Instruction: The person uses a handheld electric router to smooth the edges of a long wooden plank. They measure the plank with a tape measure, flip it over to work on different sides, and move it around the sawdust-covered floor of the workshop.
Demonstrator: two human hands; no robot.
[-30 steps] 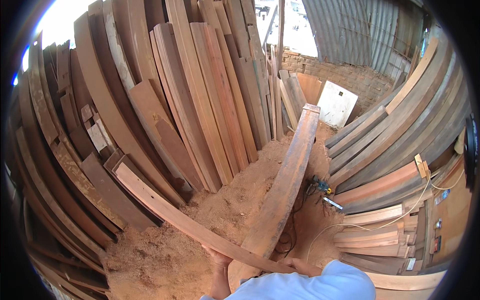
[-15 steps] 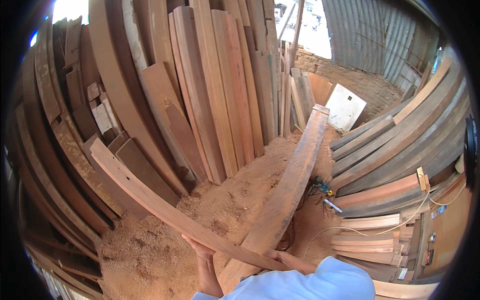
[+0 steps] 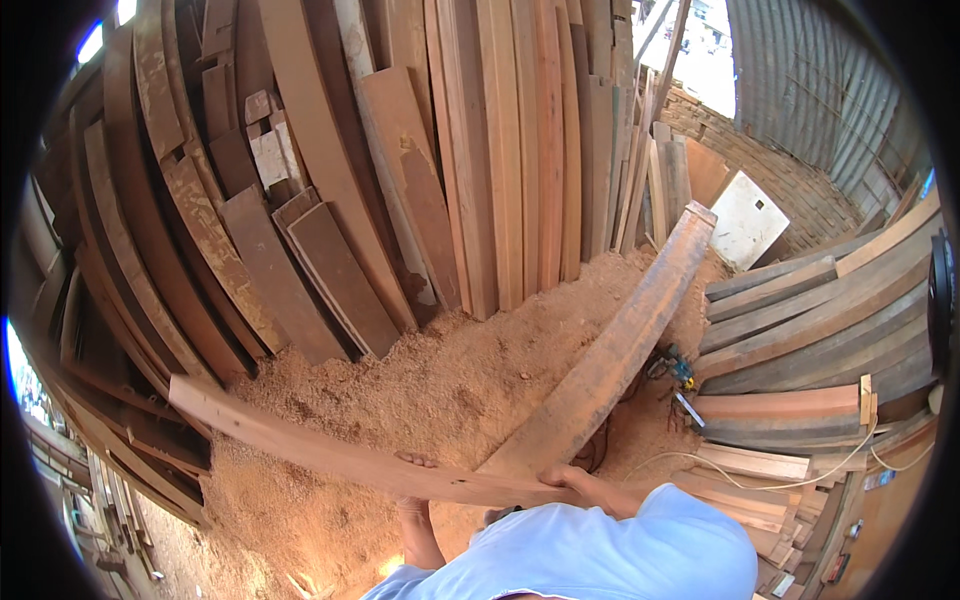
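One plank (image 3: 300, 441), gripped by left hand (image 3: 411, 506) mid-length, right hand (image 3: 566, 477) near end; one beam (image 3: 615, 355) beyond.

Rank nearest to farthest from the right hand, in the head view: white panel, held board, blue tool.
1. Held board: in the right hand, extending left.
2. Blue tool: ahead, right.
3. White panel: farther ahead, right.

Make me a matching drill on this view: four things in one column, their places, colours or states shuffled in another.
1. plank
2. square panel
3. corrugated sheet
4. thick beam

A. grey, at upper right
B. held by left hand and right hand
C. stretching away lengthwise, unheld
D. white, in front of brick wall

Pairs: 1-B; 2-D; 3-A; 4-C
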